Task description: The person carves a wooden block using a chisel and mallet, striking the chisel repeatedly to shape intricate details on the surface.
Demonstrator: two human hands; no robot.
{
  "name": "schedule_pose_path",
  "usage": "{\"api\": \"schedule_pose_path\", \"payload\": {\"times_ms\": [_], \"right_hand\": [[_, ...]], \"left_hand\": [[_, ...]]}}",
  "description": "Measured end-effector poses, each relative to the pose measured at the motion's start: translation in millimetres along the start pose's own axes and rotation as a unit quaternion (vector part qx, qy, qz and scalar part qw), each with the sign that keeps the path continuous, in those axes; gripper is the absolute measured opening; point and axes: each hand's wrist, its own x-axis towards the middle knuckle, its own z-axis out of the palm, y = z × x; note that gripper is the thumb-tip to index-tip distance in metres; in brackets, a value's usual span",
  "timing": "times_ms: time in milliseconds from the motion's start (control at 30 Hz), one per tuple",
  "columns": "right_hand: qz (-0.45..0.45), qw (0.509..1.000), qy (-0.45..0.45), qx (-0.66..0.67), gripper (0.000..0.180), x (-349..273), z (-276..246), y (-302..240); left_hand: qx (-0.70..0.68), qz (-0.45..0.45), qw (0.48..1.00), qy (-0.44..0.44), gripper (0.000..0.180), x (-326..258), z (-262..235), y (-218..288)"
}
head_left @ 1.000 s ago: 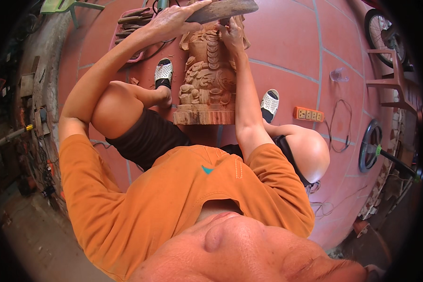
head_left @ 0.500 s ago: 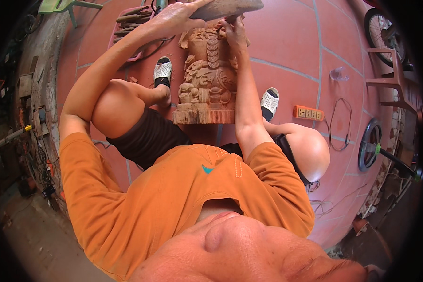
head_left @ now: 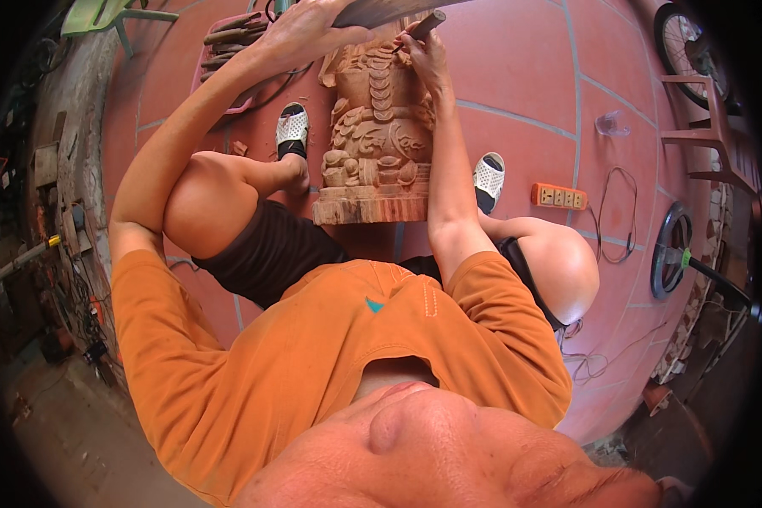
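A carved wooden statue (head_left: 372,135) stands on the floor between my legs, its flat base toward me. In my left hand (head_left: 306,34) is a wooden mallet (head_left: 394,10), a long, grey-brown piece partly cut off by the top edge. My right hand (head_left: 427,59) is closed round a chisel (head_left: 427,25); its handle sticks up and its thin dark tip points at the upper carving. The mallet is just above and left of the chisel handle, apart from it.
A pink basket (head_left: 201,63) of tool handles lies beyond my left foot. To the right are an orange power strip (head_left: 559,197) with a cable, a clear plastic cup (head_left: 611,124), a reddish chair (head_left: 707,127) and a round dark wheel-like thing (head_left: 671,250). A green chair (head_left: 102,17) stands far left.
The mallet has moved up and left, away from the chisel, whose handle now shows. My right hand has shifted slightly to the right and down.
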Motion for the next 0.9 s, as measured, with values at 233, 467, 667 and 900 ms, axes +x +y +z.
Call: {"api": "schedule_pose_path", "payload": {"times_ms": [233, 467, 667, 900], "right_hand": [[0.033, 0.998, 0.023, 0.043, 0.010, -1, 3, -6], [0.038, 0.999, 0.009, 0.011, 0.013, -3, 1, -4], [-0.017, 0.986, 0.030, -0.163, 0.013, 1, 6, 11], [-0.047, 0.996, 0.029, -0.064, 0.021, -3, 11, 2]], "left_hand": [[-0.028, 0.020, 0.999, 0.012, 0.075, 5, 1, 19], [-0.001, 0.063, 0.998, 0.012, 0.077, 9, 7, 17], [0.095, -0.037, 0.986, -0.129, 0.078, 20, 7, 8], [0.043, 0.071, 0.996, 0.019, 0.078, 19, 22, -3]]}}
